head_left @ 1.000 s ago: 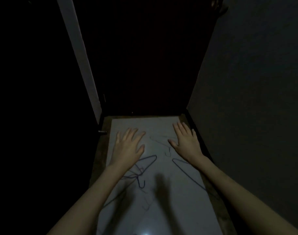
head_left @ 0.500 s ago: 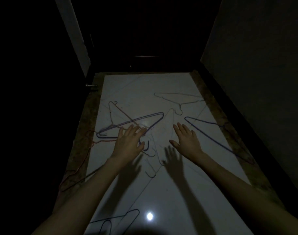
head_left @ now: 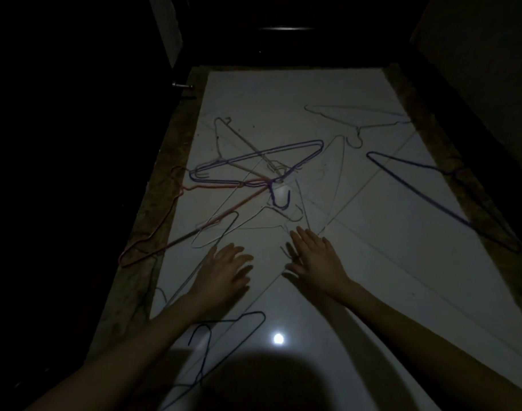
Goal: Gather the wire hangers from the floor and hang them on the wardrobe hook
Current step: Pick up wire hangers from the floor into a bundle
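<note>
Several wire hangers lie scattered on the white tiled floor (head_left: 372,292). A purple hanger (head_left: 316,143) crosses a pale one (head_left: 239,137) in the middle pile, with a red hanger (head_left: 153,235) trailing off the left edge. Another purple hanger (head_left: 417,188) lies at the right, a whitish one (head_left: 354,126) at the back, a dark one (head_left: 254,317) near me. My left hand (head_left: 221,271) and my right hand (head_left: 316,256) reach out flat with straight fingers over the floor, holding nothing, just short of the pile.
A dark wall (head_left: 491,69) runs along the right, a dark door with a metal stopper (head_left: 182,86) along the left. A brown stone border (head_left: 141,262) frames the tiles. A lamp's glare (head_left: 278,338) and my head's shadow fall near me.
The view has tilted down, so more floor and hangers show. Both hands stay spread and sit lower in view, nearer to me than the pile.
</note>
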`<move>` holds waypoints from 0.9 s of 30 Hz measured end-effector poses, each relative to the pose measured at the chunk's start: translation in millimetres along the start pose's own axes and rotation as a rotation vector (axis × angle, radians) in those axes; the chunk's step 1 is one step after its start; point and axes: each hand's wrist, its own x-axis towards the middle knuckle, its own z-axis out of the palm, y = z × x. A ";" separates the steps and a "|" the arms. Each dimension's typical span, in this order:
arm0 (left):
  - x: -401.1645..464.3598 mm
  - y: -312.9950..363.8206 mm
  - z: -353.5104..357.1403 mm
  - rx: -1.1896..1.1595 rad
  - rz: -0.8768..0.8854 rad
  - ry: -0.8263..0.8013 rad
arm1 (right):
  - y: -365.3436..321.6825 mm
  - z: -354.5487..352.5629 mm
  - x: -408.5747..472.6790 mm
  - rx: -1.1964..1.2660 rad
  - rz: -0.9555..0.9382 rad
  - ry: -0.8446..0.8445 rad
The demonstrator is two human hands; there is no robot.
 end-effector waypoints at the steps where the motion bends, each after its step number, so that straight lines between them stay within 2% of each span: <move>1: -4.8 -0.7 9.6 -0.020 0.002 -0.023 | -1.7 7.1 0.4 0.010 -0.012 -0.007; 6: -30.5 -6.3 44.8 -0.184 -0.096 -0.094 | -6.8 30.3 -8.0 0.073 -0.002 -0.050; 12: -47.4 -5.2 63.5 -0.209 -0.124 0.054 | -12.5 57.7 -23.3 0.032 -0.036 -0.107; 16: -43.3 1.2 65.0 -0.137 -0.083 0.202 | -23.0 69.0 -28.8 0.088 -0.036 -0.104; 21: -40.9 9.4 68.5 -0.195 -0.179 0.223 | -40.2 79.7 -34.7 0.136 -0.075 -0.067; 27: -61.9 -11.3 58.9 -0.274 -0.279 0.221 | -54.9 80.7 -30.1 0.186 -0.083 0.015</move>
